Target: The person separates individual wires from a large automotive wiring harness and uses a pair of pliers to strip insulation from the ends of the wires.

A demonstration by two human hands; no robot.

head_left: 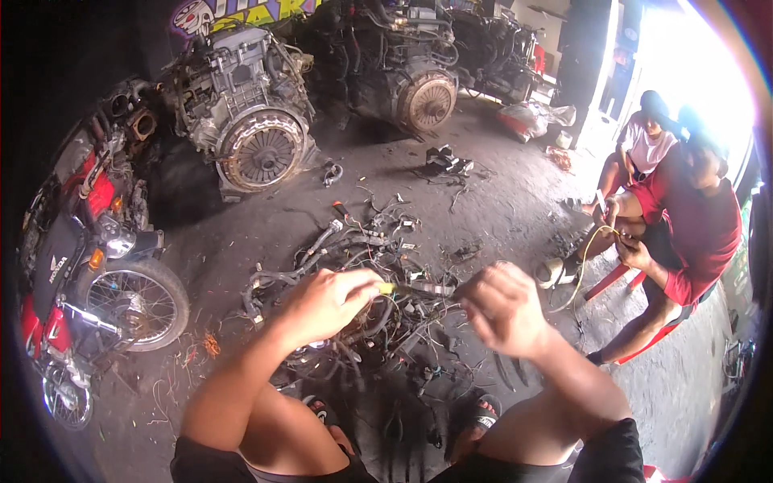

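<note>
My left hand [330, 302] is closed in a pinch, thumb against fingers, on a thin strip with a yellow end [387, 287]. Past the yellow the strip looks dark, then greyish, and runs toward my right hand [507, 310]; its kind is unclear. Curled fingers show on the right hand, smeared by motion, and what they grip is hidden. Both hands are raised over a tangled heap of dark wiring harnesses [358, 241] with connectors on the floor. My sandalled feet stand at its near side.
Engines with round clutch covers [263, 150] [427, 101] stand at the back. A red motorcycle [133, 302] is at left. At right a person in a red shirt [704, 217] sits handling a yellow wire [592, 241], another person [644, 145] behind. A dark part [448, 161] lies beyond the heap.
</note>
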